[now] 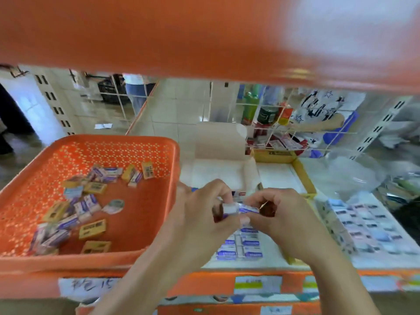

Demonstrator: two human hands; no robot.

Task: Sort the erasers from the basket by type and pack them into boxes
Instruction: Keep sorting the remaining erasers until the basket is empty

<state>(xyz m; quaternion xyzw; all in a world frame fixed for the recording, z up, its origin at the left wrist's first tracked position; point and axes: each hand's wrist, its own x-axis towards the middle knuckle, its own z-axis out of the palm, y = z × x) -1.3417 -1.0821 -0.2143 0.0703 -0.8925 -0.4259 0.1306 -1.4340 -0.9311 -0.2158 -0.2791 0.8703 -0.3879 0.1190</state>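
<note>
Pinching a blue-wrapped eraser (pixel 246 209) over the box (pixel 216 173).
Probably light, stiff, slick-wrapped; taken by its ends between curled fingers (pixel 213 189) of left hand (pixel 200 214) and right hand (pixel 288 214).

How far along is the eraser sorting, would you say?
Partway. Done: rows of blue-and-white erasers lie packed in the white box, and a second batch sits in rows on the right. In hand: the left hand and right hand pinch one blue-and-white eraser over that box. Left: many yellow and blue erasers loose in the orange basket.
</note>
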